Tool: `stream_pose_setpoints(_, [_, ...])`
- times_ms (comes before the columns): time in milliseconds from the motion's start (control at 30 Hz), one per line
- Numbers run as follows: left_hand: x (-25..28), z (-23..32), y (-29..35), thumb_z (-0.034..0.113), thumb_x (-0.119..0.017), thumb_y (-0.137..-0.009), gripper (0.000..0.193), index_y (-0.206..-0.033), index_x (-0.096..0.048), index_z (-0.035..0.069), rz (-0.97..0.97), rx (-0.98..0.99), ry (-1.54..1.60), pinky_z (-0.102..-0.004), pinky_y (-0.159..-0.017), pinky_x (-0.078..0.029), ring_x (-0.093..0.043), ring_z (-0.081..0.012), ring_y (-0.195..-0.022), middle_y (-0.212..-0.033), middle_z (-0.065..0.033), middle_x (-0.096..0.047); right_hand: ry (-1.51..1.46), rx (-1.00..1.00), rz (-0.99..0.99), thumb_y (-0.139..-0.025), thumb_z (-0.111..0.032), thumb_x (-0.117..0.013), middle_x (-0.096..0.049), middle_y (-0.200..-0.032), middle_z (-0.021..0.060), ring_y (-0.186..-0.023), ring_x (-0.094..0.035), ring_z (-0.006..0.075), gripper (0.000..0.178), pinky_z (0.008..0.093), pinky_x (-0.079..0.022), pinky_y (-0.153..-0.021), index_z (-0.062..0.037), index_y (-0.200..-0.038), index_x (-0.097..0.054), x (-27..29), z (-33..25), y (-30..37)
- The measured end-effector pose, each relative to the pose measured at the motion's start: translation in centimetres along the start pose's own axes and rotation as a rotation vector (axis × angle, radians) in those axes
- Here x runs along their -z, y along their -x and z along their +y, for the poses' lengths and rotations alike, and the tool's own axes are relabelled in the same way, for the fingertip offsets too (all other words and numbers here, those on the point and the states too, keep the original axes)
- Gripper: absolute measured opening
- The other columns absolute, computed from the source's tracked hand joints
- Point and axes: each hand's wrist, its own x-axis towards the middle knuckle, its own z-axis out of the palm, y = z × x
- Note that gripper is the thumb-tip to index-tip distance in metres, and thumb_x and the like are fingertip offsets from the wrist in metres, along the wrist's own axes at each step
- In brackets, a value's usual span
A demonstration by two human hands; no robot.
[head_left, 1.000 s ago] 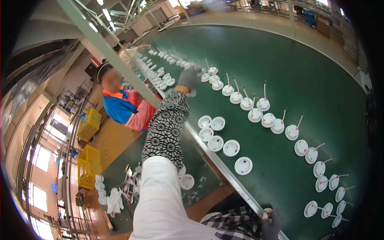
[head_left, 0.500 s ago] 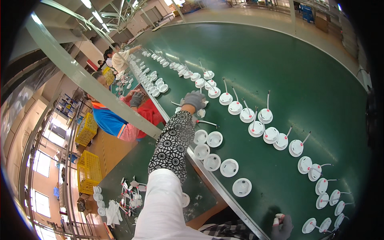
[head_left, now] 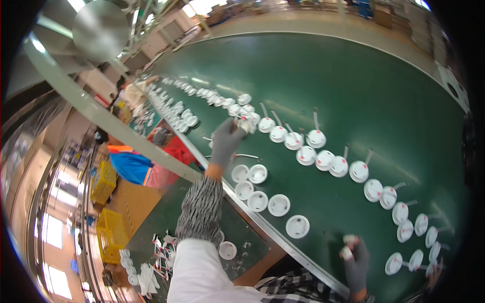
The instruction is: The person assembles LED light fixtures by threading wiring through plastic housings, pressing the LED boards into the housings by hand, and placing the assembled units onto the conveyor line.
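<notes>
A single head-worn fisheye view looks steeply down from above the person's shoulders onto a wide green worktop (head_left: 353, 86) that fills the centre and right of the frame, its edges bowing toward the dark rim. The camera sits close to the body: a pale sleeve fills the lower middle, the left hand (head_left: 225, 141) reaches up to mid-frame, and the right hand (head_left: 356, 260) sits at the lower right. The left third of the frame falls away to a far lower floor with yellow crates (head_left: 103, 182), seen small and distant.
</notes>
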Motion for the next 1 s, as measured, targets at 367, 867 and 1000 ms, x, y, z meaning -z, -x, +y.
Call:
stream_pose_setpoints(367, [-11.2,11.4,31.1,0.002,-0.05,-0.085,0.02,-0.103,-0.059,-0.001,-0.288,-0.267,0.494,-0.0323,-0.087,-0.044,-0.054,-0.0182,-0.093,-0.104,-0.0081,-0.057,-0.289,0.115,-0.002,-0.094,-0.028,-0.057,-0.061,-0.098,0.0069,-0.076,-0.058,0.0077,0.029,0.0251,-0.05,-0.067,-0.0008,-0.103,-0.059,-1.3,-4.0,3.1])
stream_pose_setpoints(867, [-14.1,13.2,34.7,0.029,-0.05,-0.099,0.032,-0.105,-0.058,-0.001,-1.217,0.216,0.717,-0.0219,-0.062,-0.04,-0.045,-0.0055,-0.069,-0.076,0.0015,-0.053,-0.806,-0.288,-0.025,-0.093,-0.026,-0.059,-0.054,-0.057,0.0008,-0.05,-0.051,0.0034,0.024,0.0207,-0.035,-0.044,-0.0036,-0.086,-0.058,2.7,-2.3,10.6])
stream_pose_setpoints(1000, [-12.2,13.4,33.3,0.025,-0.058,-0.094,0.022,-0.101,-0.061,0.003,-1.153,0.11,0.276,-0.0264,-0.054,-0.04,-0.045,-0.0082,-0.058,-0.062,-0.0045,-0.052,-0.017,-0.217,0.106,-0.091,-0.023,-0.06,-0.049,-0.046,-0.0025,-0.041,-0.045,0.0027,0.023,0.022,-0.031,-0.039,-0.0037,-0.078,-0.057,3.1,-3.8,11.0])
